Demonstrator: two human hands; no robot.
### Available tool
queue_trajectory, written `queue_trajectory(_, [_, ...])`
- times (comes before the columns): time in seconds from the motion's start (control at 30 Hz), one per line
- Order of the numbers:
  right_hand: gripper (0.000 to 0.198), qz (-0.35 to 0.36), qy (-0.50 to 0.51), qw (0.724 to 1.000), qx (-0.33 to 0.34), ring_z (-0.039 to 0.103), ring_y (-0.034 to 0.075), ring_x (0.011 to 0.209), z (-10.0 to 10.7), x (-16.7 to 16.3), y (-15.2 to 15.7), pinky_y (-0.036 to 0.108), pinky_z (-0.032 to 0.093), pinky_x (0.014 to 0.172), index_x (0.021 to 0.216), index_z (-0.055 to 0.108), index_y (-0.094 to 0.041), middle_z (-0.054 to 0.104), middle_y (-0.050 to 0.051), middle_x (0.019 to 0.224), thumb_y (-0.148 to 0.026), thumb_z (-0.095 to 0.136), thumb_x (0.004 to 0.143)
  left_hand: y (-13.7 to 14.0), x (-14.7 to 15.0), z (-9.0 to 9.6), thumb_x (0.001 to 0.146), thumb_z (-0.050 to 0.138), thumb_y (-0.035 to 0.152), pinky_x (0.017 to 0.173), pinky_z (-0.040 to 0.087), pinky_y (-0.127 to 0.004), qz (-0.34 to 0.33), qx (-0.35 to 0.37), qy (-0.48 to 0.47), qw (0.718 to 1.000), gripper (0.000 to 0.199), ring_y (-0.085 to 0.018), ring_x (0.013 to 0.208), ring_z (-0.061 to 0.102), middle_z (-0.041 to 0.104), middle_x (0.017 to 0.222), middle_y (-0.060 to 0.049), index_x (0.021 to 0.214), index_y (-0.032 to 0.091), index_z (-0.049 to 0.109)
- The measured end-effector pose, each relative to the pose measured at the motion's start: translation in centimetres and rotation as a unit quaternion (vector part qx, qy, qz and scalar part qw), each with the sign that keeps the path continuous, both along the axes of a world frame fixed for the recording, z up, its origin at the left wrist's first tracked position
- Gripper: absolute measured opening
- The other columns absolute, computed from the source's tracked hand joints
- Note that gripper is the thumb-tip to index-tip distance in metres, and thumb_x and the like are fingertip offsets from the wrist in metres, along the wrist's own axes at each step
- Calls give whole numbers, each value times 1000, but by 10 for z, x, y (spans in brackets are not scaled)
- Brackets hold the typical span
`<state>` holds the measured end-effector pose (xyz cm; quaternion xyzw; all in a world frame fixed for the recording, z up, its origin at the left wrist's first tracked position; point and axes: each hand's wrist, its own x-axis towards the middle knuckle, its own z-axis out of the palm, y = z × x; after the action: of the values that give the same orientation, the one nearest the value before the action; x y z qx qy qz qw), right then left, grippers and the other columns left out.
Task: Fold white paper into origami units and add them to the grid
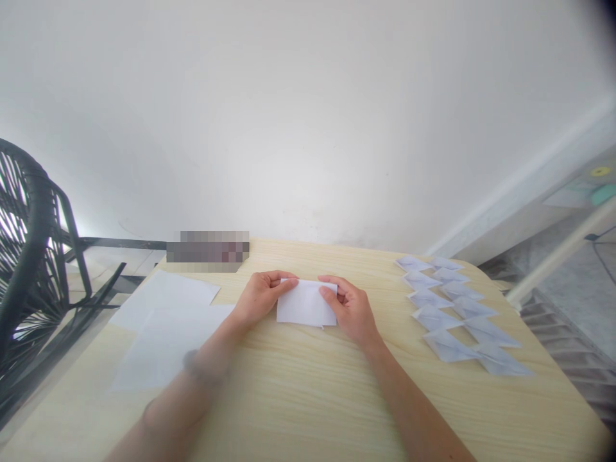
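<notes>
A small folded sheet of white paper (304, 307) is held between both hands over the middle of the wooden table. My left hand (264, 296) pinches its upper left corner, thumb on the front face and fingers behind. My right hand (351, 309) grips the right side the same way, its thumb pressed on the paper near the top. A tiny torn or loose bit shows along the paper's lower edge. Larger flat white sheets (168, 343) lie to the left, partly behind my left forearm. Folded white paper pieces (445, 344) stand in two rows on the right.
The light wooden table (308, 404) meets a white wall (308, 128) at the back. A blurred-out object (209, 251) sits at its back left corner. A dark woven chair (33, 256) is on the left. A pale pole (558, 256) rises beyond the right edge.
</notes>
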<state>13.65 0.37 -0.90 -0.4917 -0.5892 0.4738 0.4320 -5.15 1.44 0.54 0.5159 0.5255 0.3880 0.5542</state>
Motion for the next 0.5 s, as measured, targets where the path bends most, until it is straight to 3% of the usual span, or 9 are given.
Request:
queue_trajectory(0.23, [28,11,11,1000,-14,54,12,57,-2,2,2,20,39,47,95,60,-17,63,3,72,-36,54,75,-1,-1,0,71,60,40,50,37,-20,-12,1,0,1000,28,-12,58,53,64,71,-2,80,14,64])
queue_trajectory(0.5, [17,17,-61,998,22,59,15,71,7,-1,7,23,43,56,79,63,-16,65,5,80,-30,55,74,-4,0,-1,73,56,44,49,37,-20,-60,19,73,995,32,-13,57,54,65,68,-4,83,14,64])
